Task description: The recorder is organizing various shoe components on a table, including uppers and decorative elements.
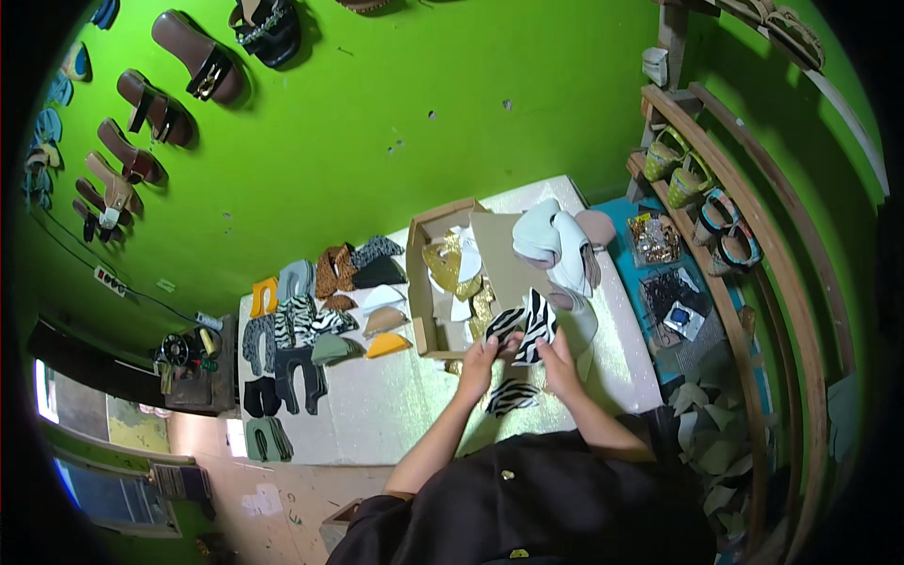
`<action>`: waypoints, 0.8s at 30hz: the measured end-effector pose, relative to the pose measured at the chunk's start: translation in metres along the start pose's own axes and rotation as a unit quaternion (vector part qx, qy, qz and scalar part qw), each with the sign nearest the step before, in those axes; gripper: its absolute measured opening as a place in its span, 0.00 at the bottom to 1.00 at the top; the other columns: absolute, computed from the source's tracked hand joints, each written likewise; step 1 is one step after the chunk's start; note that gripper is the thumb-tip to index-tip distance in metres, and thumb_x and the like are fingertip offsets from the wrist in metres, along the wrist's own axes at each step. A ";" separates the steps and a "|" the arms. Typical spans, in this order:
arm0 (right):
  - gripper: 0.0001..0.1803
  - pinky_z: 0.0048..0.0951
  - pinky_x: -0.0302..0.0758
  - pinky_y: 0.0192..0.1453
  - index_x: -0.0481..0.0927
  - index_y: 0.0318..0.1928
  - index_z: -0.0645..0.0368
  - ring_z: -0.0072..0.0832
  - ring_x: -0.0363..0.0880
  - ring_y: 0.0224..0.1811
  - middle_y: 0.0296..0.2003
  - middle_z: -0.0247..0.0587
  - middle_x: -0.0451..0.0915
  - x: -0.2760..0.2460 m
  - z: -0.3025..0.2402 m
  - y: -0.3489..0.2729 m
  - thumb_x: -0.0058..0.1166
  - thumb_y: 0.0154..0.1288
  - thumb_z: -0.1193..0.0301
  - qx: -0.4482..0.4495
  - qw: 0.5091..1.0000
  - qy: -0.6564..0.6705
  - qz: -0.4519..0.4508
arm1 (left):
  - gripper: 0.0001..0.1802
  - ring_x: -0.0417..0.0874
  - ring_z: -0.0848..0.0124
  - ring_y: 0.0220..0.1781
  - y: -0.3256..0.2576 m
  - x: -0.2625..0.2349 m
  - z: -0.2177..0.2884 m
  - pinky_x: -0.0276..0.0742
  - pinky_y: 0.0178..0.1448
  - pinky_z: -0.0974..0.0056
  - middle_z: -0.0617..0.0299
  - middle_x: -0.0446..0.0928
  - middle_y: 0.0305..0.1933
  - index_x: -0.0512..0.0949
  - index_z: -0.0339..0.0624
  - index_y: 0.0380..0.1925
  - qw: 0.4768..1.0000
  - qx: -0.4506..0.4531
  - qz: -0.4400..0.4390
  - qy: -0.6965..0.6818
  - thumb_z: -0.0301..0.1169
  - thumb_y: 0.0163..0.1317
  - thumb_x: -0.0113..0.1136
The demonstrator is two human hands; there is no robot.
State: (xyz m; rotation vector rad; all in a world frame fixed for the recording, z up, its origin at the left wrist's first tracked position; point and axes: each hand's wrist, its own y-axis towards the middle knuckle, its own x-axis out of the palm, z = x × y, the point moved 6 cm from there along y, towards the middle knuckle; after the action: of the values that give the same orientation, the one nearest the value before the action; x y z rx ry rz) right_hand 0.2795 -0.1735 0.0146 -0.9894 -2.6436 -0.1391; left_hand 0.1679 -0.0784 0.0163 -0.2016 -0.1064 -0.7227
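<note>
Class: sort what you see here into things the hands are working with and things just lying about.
In hand:
- left hand and right hand, both on zebra-striped fabric shoe pieces
- another zebra-striped cut piece lying just below them

Lying about:
- open cardboard box
- rows of coloured shoe-upper cut-outs
- brown sandals on the green wall

Head camera, 1 view only: it looked steeply down from above the table (377, 414), near the hands (480, 363), with the green wall (377, 122) beyond.
</note>
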 end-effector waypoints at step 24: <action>0.09 0.54 0.47 0.59 0.79 0.37 0.51 0.31 0.64 0.51 0.39 0.33 0.70 0.008 -0.009 -0.036 0.57 0.57 0.63 -0.134 0.785 -0.554 -0.242 | 0.17 0.74 0.77 0.45 -0.050 -0.022 -0.015 0.69 0.52 0.69 0.65 0.76 0.45 0.75 0.37 0.48 0.967 -0.177 -0.176 0.052 0.35 0.63 0.53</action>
State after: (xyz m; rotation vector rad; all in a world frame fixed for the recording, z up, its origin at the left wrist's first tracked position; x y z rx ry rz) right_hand 0.2530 -0.1974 0.0257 -0.4351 -4.0443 -0.0389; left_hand 0.1188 -0.1042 0.0050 -0.4928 0.0922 -1.1049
